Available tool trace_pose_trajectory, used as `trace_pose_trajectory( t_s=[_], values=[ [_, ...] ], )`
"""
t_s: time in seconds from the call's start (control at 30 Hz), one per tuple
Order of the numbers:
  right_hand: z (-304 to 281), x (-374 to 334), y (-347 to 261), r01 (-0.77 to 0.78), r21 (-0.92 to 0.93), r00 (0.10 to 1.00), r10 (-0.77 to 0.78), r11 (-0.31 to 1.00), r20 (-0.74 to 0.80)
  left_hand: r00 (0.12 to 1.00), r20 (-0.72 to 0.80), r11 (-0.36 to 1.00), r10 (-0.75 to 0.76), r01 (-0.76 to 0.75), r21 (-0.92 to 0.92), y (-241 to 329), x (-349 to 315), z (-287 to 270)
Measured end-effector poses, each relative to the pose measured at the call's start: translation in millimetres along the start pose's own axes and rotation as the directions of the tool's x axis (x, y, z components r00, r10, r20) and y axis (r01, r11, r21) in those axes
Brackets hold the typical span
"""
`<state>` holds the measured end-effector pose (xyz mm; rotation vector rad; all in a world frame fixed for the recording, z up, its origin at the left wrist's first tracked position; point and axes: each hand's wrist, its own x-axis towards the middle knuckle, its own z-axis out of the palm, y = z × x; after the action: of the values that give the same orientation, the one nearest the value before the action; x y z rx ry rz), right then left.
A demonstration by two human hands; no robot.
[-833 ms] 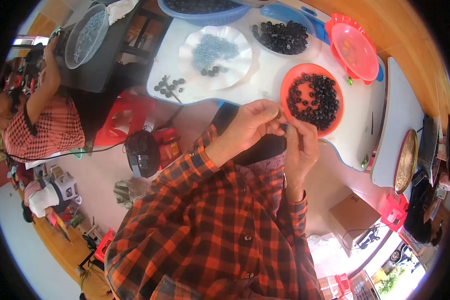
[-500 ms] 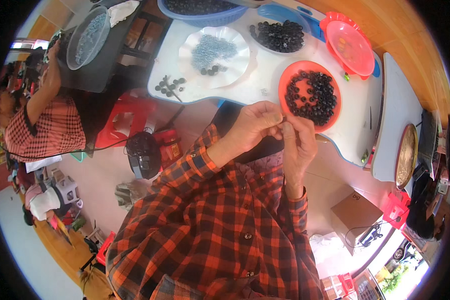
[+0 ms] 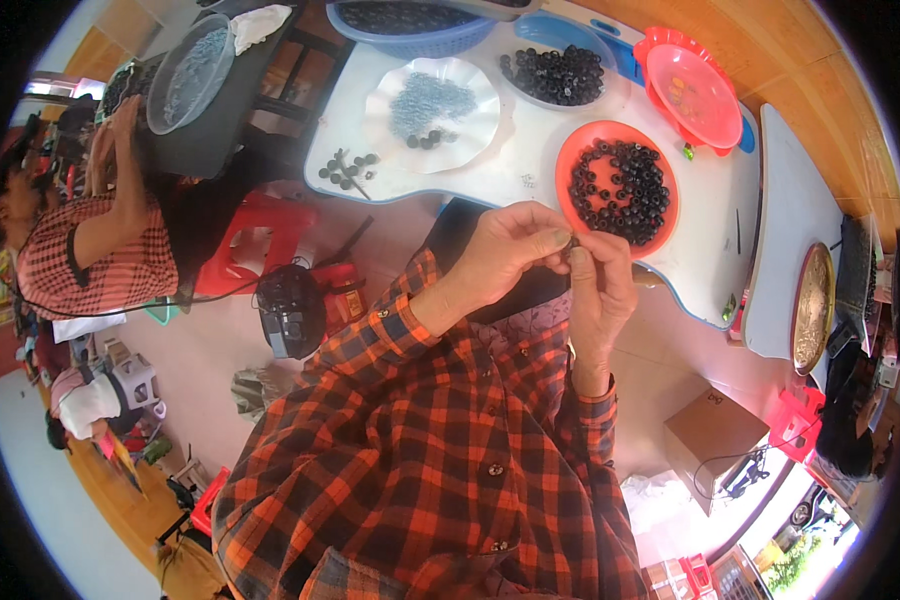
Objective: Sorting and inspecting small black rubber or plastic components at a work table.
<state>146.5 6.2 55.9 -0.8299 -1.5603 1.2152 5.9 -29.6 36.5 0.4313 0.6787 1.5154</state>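
My left hand [image 3: 510,250] and my right hand [image 3: 600,285] meet at the fingertips, just off the table's near edge. Both are closed in a pinch around something small and dark, too small to name. Right beyond them sits an orange plate [image 3: 598,131] with many small black round pieces [image 3: 642,190]. Farther left lies a white wavy-rimmed plate [image 3: 382,130] with a heap of small pale blue-grey pieces [image 3: 430,103] and several black ones. A loose group of black pieces [image 3: 347,172] rests at the table's left corner.
At the back of the white table [image 3: 515,185] stand a blue basket [image 3: 420,42] and a clear bowl of black pieces [image 3: 560,75]. A red basin [image 3: 692,92] is at the back right. To the left, another person [image 3: 110,230] works beside a dark table with a clear tub [image 3: 190,75].
My hands stay nearly in place, fingertips together. The view has shifted slightly. At the left, the other person's arms have moved beside the tub.
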Motion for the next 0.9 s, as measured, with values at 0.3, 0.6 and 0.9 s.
trace_pose_trajectory(
  t_s=[0.3,0.6,0.9],
  values=[
    [-3.0,-5.0,2.4,0.059,-0.217,0.998,-0.058,0.974,0.01,0.999,-0.031,0.958,0.037,-0.026,0.285,-1.0,-4.1,2.2],
    [2.5,-6.3,10.0,-0.054,-0.038,0.997,0.052,0.998,-0.055,0.997,-0.07,0.929,-0.013,0.038,0.369,10.2,-0.7,-0.5],
    [-1.9,-3.4,10.1,-0.077,-0.162,0.997,0.079,0.984,0.005,0.992,-0.118,0.963,0.04,-0.007,0.27,28.4,16.6,-8.5]
  ],
)
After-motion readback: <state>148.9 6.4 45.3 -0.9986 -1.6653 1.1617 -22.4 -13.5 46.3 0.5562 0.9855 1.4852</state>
